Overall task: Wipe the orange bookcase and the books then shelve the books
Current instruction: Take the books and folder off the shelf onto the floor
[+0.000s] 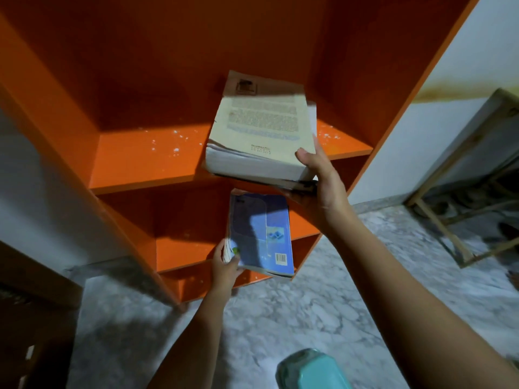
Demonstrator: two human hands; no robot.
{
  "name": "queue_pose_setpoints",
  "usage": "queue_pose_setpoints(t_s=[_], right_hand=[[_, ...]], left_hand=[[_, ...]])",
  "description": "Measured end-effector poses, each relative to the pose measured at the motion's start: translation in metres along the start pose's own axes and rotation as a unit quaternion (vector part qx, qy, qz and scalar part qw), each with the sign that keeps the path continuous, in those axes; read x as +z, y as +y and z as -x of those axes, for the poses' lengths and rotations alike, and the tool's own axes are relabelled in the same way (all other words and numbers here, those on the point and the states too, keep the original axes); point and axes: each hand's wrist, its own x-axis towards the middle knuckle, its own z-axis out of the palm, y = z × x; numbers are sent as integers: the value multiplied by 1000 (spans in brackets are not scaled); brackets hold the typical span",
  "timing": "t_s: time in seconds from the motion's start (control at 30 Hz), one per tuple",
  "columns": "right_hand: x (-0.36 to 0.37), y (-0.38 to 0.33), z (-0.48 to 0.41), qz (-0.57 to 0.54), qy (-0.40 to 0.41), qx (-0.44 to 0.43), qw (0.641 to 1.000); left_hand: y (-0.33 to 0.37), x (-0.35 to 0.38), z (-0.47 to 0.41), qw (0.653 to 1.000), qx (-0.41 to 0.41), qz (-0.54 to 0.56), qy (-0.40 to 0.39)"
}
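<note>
Head, right hand (320,182) grips stack (261,136), left hand (226,269) book (261,234)

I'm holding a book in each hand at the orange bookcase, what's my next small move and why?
Probably slide the thick cream book fully onto the upper shelf: your right hand grips its corner while it overhangs the shelf's front edge, and your left hand is busy with the blue book.
</note>
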Motion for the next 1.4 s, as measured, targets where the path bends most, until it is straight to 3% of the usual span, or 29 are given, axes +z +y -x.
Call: queue_pose_setpoints(t_s=[0.37, 0.7, 0.97, 1.4], right_hand=[[15, -9, 122, -30, 100, -10, 994], [28, -34, 209, -14, 67, 50, 996], [56, -8, 251, 54, -42, 105, 992], [163, 86, 251, 162, -207, 228, 938]], left_hand=[[76, -48, 142, 996, 5, -52, 78], [63, -129, 256, 977, 23, -75, 196], [48, -190, 349, 939, 68, -143, 307], [31, -306, 387, 925, 11, -37, 377]])
